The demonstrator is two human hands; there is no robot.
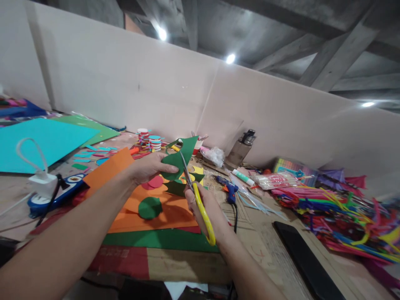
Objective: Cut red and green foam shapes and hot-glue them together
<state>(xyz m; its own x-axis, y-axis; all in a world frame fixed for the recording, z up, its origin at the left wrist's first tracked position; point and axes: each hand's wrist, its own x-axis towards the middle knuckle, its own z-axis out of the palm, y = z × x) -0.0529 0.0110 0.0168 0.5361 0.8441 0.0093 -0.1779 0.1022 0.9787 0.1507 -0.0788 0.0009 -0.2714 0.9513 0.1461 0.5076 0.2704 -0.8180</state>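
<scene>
My left hand (152, 167) pinches a green paper sheet (188, 149) that has a rounded cutout in it. In my right hand (204, 204) are yellow-handled scissors (203, 214), their blades against the lower right part of the green sheet. I cannot make out how far apart the blades are. Below my hands a green paper circle (150, 207) lies on an orange sheet (175, 212). A red paper circle (154, 182) is just under my left hand. Another green sheet (156, 239) shows beneath the orange one, along the table's front edge.
A blue glue gun (231, 192), a glue stick (243, 177) and a bottle (240, 149) stand or lie to the right. Further right are a black phone (308, 260) and a heap of pipe cleaners (343, 212). A white plug (43, 183) and turquoise sheet (40, 139) are left.
</scene>
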